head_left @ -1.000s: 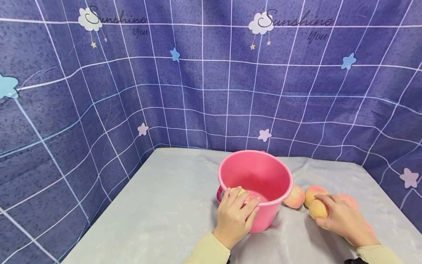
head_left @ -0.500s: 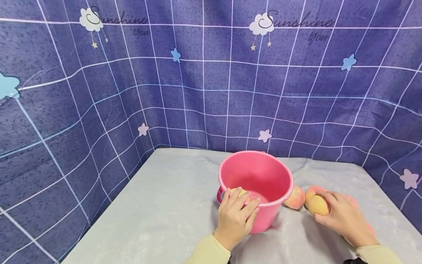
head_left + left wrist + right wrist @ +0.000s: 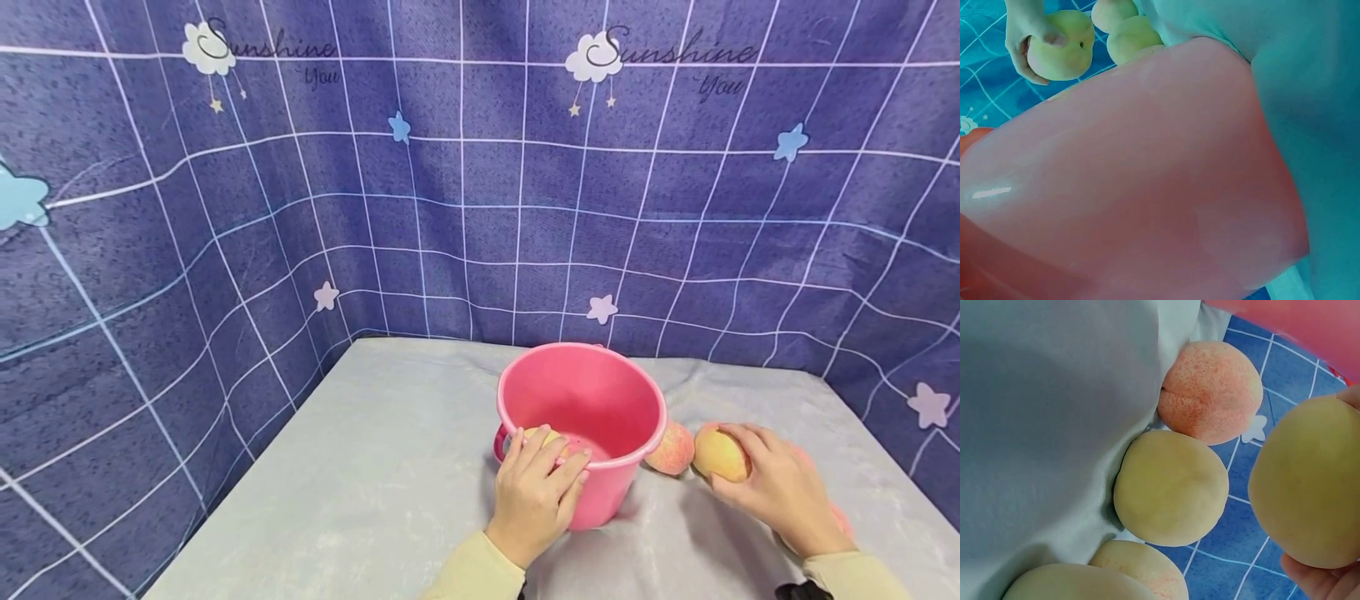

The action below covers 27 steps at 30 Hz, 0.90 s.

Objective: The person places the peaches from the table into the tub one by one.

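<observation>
My left hand grips the near rim of a pink bucket, fingers hooked over the edge. Past those fingers, inside the bucket, part of a yellow peach shows. To the right of the bucket, my right hand holds a yellow peach between thumb and fingers. In the right wrist view the held peach appears raised above the cloth, apart from the others. The left wrist view is mostly filled by the bucket's side, with the held peach beyond it.
A pinkish peach lies close to the bucket's right side. More peaches, including a yellow one and a pale one, lie around and behind the right hand. A grey cloth covers the table; a blue gridded curtain hangs behind.
My right hand has moved up slightly with the peach in its grasp. The left hand and the bucket have stayed where they were.
</observation>
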Each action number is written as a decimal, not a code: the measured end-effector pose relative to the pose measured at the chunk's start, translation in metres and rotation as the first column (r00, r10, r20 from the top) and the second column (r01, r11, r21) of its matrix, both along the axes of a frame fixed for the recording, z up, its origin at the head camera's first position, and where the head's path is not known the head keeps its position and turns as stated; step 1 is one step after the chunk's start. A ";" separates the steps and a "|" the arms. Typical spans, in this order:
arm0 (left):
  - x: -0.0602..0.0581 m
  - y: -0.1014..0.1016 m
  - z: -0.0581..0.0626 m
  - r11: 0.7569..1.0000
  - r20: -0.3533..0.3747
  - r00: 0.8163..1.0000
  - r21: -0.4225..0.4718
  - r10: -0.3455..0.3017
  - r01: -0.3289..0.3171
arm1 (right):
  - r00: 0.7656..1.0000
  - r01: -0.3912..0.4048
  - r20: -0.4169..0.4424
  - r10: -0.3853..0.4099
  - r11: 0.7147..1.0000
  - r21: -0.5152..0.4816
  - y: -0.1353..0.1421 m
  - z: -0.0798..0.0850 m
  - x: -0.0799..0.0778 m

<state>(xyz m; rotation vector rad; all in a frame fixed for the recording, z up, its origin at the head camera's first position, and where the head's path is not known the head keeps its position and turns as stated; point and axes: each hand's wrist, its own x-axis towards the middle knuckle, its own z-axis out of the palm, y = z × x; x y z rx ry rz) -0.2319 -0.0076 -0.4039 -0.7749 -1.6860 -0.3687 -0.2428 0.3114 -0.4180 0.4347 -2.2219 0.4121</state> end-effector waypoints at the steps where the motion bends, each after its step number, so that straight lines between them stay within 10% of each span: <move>1: 0.000 0.000 0.000 1.000 -0.001 1.000 -0.001 0.001 -0.001 | 1.000 -0.001 -0.008 0.001 1.000 -0.006 0.000 0.000 0.000; 27: 0.000 0.001 0.002 1.000 0.017 1.000 -0.006 0.003 -0.003 | 0.976 0.003 -0.218 -0.021 0.997 -0.082 -0.011 0.000 -0.005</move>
